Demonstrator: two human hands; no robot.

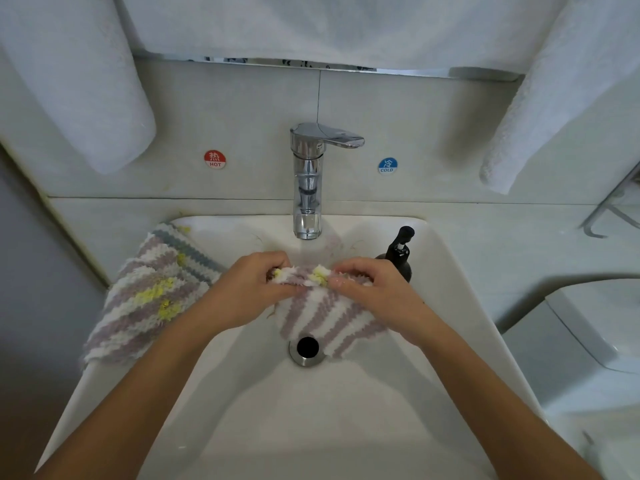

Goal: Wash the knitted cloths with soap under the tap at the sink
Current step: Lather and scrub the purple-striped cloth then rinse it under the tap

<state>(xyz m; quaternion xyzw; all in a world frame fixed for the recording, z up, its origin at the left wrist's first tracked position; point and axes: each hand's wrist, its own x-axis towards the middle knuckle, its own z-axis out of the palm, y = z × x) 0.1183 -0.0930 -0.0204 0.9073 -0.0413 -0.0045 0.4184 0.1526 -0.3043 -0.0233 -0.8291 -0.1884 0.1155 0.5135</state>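
Sink [346,410]: white basin beneath both hands.
Spare cloth [145,299]: striped, draped on the rim left of the fingers.
Held cloth [325,317]: hangs from the fingers over the drain [307,348].
Left hand [249,289]: fingers pinch its top edge.
Right hand [374,289]: fingers pinch likewise.
Tap [308,181]: just beyond the fingers.
Soap dispenser [398,251]: behind the right fingers.

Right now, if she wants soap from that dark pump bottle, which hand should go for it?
The right hand, probably. The pump bottle stands just behind it at the basin's right rim, while the left hand would have to cross over the striped cloth both hands grip.
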